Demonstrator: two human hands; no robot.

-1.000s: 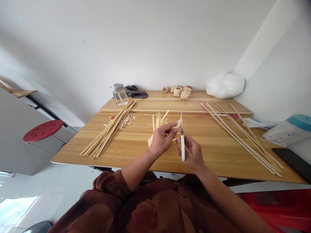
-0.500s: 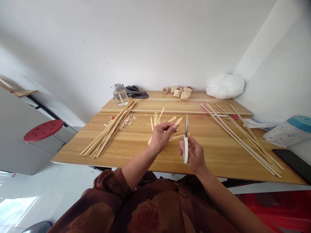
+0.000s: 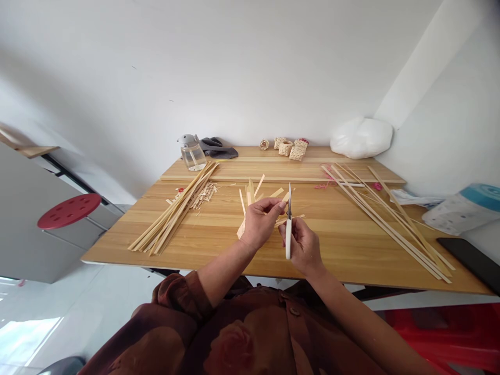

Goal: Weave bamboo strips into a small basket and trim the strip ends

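Observation:
My left hand [image 3: 262,219] pinches a pale woven-strip piece's end, one flat bamboo-like strip [image 3: 286,197], between thumb and fingertips. Below and behind this hand, a partly woven piece [image 3: 241,229] shows, its loose strips fanning up and to the right; most of it is hidden by the hand. My right hand [image 3: 304,245] is wrapped round white-handled scissors [image 3: 288,234], blades pointing up. The blades stand right at the pinched strip, crossing it in view; whether they touch it I cannot tell.
Bundles of long strips lie left [image 3: 179,208] and right [image 3: 383,219] on the wooden table [image 3: 219,250]. Short offcuts [image 3: 205,195] lie beside the left bundle. At the back stand a water jug [image 3: 192,153], small woven baskets [image 3: 289,148] and a white bag [image 3: 361,138]. A phone [image 3: 466,263] lies far right.
My right hand has moved left with the scissors, bringing the blades from beside the strip to right at it. My left hand has barely moved and still pinches the strip.

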